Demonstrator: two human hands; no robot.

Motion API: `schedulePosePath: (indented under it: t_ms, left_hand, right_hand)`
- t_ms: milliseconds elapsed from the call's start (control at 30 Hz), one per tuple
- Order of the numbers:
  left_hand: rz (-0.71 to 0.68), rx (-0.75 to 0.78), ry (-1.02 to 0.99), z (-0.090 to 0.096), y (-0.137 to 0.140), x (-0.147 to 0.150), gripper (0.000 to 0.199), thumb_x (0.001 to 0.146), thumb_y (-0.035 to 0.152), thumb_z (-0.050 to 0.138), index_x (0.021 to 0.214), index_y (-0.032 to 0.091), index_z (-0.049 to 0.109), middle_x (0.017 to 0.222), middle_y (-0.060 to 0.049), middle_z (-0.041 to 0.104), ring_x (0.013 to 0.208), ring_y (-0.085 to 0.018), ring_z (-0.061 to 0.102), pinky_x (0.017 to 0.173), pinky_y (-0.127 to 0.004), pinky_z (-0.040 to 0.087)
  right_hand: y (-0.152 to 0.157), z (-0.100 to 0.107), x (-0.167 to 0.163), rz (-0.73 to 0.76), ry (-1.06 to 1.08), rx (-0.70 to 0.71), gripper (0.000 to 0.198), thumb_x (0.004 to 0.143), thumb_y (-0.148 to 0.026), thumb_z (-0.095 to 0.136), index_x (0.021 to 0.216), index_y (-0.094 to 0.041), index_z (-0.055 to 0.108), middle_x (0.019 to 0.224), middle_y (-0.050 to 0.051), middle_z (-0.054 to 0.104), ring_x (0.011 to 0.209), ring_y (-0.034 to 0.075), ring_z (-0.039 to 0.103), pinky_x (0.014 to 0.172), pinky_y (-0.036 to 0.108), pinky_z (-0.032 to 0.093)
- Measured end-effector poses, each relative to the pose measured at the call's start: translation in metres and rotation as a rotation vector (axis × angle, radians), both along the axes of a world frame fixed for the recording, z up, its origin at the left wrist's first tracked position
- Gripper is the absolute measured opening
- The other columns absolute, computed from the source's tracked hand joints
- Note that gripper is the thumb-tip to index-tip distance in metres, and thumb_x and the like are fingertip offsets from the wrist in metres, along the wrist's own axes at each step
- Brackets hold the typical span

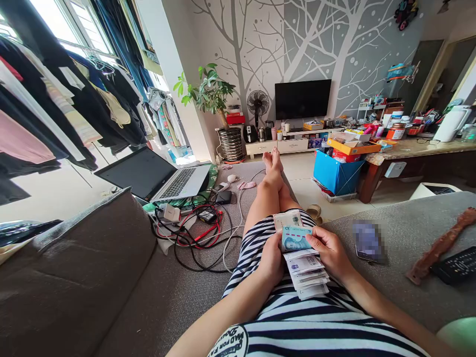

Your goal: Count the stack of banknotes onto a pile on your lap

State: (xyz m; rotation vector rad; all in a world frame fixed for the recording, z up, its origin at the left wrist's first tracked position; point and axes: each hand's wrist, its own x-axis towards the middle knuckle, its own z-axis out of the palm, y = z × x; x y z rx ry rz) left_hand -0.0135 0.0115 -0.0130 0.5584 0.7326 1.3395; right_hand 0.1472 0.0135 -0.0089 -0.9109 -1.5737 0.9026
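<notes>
Both hands are over my lap, on the striped black-and-white clothing (260, 248). My left hand (272, 260) is closed at the left edge of a blue-green banknote (295, 239) marked 10. My right hand (330, 250) pinches the same note's right edge between thumb and fingers. Below the note hangs a fanned bundle of paler banknotes (307, 272); which fingers hold it is partly hidden. Just beyond the hands, another banknote (288, 219) lies on my thighs, partly covered by the blue-green one.
On the grey sofa (201, 292), an open laptop (182, 181) and tangled cables (201, 238) lie to the left. To the right are a phone (368, 243), a brown strip-like object (442, 245) and a black remote (457, 265). A cluttered table (412, 151) stands further off.
</notes>
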Motion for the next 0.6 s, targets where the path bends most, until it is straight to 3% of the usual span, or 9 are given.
schedulePosePath:
  t_ms: [233, 400, 600]
  left_hand:
    - [-0.055, 0.000, -0.012, -0.004, 0.001, 0.001, 0.024, 0.069, 0.035, 0.076, 0.083, 0.016, 0.075, 0.088, -0.011, 0.083, 0.101, -0.034, 0.077, 0.092, -0.043, 0.060]
    - [-0.006, -0.039, -0.010, -0.011, 0.003, -0.001, 0.026, 0.072, 0.034, 0.079, 0.093, 0.018, 0.076, 0.095, -0.010, 0.084, 0.104, -0.036, 0.078, 0.091, -0.044, 0.062]
    - [0.047, -0.070, 0.007, -0.015, 0.004, -0.004, 0.015, 0.083, 0.031, 0.073, 0.096, 0.023, 0.076, 0.104, -0.005, 0.084, 0.115, -0.037, 0.076, 0.093, -0.044, 0.062]
  right_hand:
    - [0.000, 0.000, -0.002, 0.011, 0.034, 0.001, 0.050, 0.092, -0.065, 0.068, 0.069, -0.023, 0.054, 0.064, -0.003, 0.047, 0.060, 0.016, 0.043, 0.057, 0.029, 0.035]
    - [-0.001, 0.002, -0.003, 0.019, 0.038, -0.009, 0.046, 0.092, -0.064, 0.069, 0.074, -0.023, 0.058, 0.066, -0.002, 0.051, 0.061, 0.016, 0.046, 0.058, 0.029, 0.037]
    - [-0.002, 0.003, -0.001, 0.024, 0.007, 0.019, 0.048, 0.096, -0.064, 0.062, 0.071, -0.023, 0.057, 0.063, -0.003, 0.049, 0.059, 0.016, 0.043, 0.056, 0.029, 0.035]
